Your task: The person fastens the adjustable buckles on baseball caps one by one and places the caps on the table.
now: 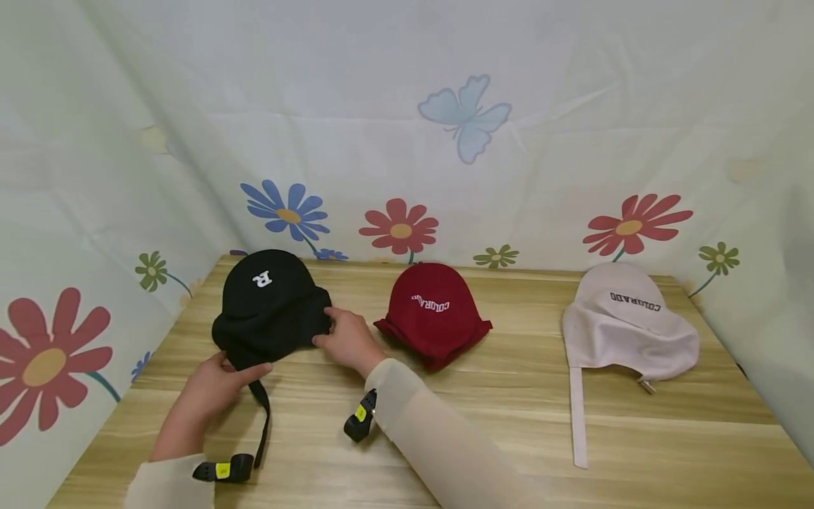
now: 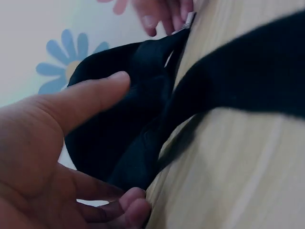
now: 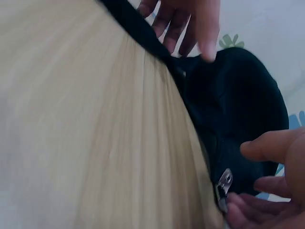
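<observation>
A black cap (image 1: 270, 304) with a white letter R lies at the table's left, its strap trailing toward the front. My left hand (image 1: 213, 389) grips its near-left edge; in the left wrist view the thumb of that hand (image 2: 52, 148) lies over the dark fabric (image 2: 128, 95), with fingertips at the lower edge. The cap's right edge is held by my right hand (image 1: 350, 339). Seen from the right wrist, this hand (image 3: 271, 176) has its thumb against the cap (image 3: 233, 105) and its fingers beside a metal clasp (image 3: 224, 186). Fingertips under the fabric are partly hidden.
A dark red cap (image 1: 432, 311) lies mid-table, just beyond my right wrist. Farther right is a pale pink cap (image 1: 620, 318) with its strap (image 1: 577, 417) stretched toward the front. A flower-printed cloth (image 1: 540, 162) stands behind the wooden table (image 1: 483, 438) and along its sides.
</observation>
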### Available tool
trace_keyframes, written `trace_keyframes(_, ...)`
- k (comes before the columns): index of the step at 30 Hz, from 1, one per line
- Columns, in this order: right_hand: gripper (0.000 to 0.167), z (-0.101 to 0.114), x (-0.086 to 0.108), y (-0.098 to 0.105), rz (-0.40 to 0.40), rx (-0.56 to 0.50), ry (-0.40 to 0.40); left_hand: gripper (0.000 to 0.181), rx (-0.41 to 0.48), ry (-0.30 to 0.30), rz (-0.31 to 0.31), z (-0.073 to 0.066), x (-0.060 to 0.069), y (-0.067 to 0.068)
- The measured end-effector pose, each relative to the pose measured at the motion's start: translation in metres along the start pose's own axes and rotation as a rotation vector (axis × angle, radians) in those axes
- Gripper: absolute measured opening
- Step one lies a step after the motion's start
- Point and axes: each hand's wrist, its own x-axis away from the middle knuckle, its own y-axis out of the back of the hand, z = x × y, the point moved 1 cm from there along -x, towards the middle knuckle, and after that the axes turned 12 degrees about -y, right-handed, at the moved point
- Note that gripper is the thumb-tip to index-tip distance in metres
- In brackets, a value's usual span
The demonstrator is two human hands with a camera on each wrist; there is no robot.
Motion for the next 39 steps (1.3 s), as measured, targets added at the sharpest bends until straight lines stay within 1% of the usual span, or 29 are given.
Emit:
trace_keyframes(2, 0.058, 0.003, 0.002, -0.001, -0.009, 0.006, 0.0, 0.112, -0.098, -0.027, -0.002, -0.002, 0.0, -0.003)
trace_keyframes(3, 0.058, 0.005, 0.002, -0.001, -0.012, 0.009, -0.001, 0.108, -0.132, -0.042, -0.011, -0.003, 0.0, -0.004)
trace_keyframes(4, 0.058, 0.006, 0.003, -0.002, -0.014, 0.013, -0.002, 0.102, -0.148, -0.051, -0.027, -0.003, 0.0, -0.005)
trace_keyframes(7, 0.057, 0.007, 0.002, -0.004, -0.021, 0.012, -0.018, 0.083, -0.174, -0.069, -0.114, -0.003, 0.001, -0.01)
trace_keyframes(10, 0.058, 0.007, 0.001, -0.005, -0.032, 0.018, -0.031, 0.066, -0.179, -0.075, -0.205, -0.001, 0.0, -0.015)
trace_keyframes(13, 0.058, 0.007, 0.001, -0.004, -0.056, 0.038, -0.042, 0.059, -0.19, -0.083, -0.267, 0.0, -0.002, -0.018)
trace_keyframes(15, 0.057, 0.007, 0.0, -0.004, -0.079, 0.057, -0.042, 0.059, -0.188, -0.077, -0.289, 0.001, -0.004, -0.018)
trace_keyframes(17, 0.053, 0.006, 0.001, -0.005, -0.103, 0.081, -0.029, 0.06, -0.177, -0.067, -0.295, 0.002, -0.004, -0.018)
trace_keyframes(22, 0.02, 0.001, 0.0, -0.008, -0.129, 0.195, 0.059, 0.063, -0.164, -0.034, -0.274, 0.003, -0.003, -0.014)
trace_keyframes(24, 0.009, 0.001, 0.0, -0.008, -0.131, 0.251, 0.076, 0.064, -0.169, -0.029, -0.264, 0.003, -0.002, -0.012)
trace_keyframes(26, 0.006, 0.001, 0.0, -0.007, -0.14, 0.293, 0.078, 0.062, -0.18, -0.037, -0.267, 0.003, 0.0, -0.009)
trace_keyframes(27, 0.004, 0.0, 0.0, -0.007, -0.142, 0.314, 0.081, 0.058, -0.188, -0.038, -0.269, 0.003, 0.0, -0.009)
trace_keyframes(30, 0.001, -0.001, 0.001, -0.006, -0.141, 0.331, 0.08, 0.052, -0.212, -0.042, -0.264, 0.003, 0.001, -0.008)
trace_keyframes(33, 0.004, -0.001, 0.003, -0.004, -0.132, 0.31, 0.088, 0.051, -0.231, -0.049, -0.258, 0.004, 0.002, -0.009)
trace_keyframes(39, 0.006, -0.004, 0.006, -0.002, -0.12, 0.26, 0.111, 0.041, -0.21, -0.06, -0.273, 0.011, 0.001, -0.008)
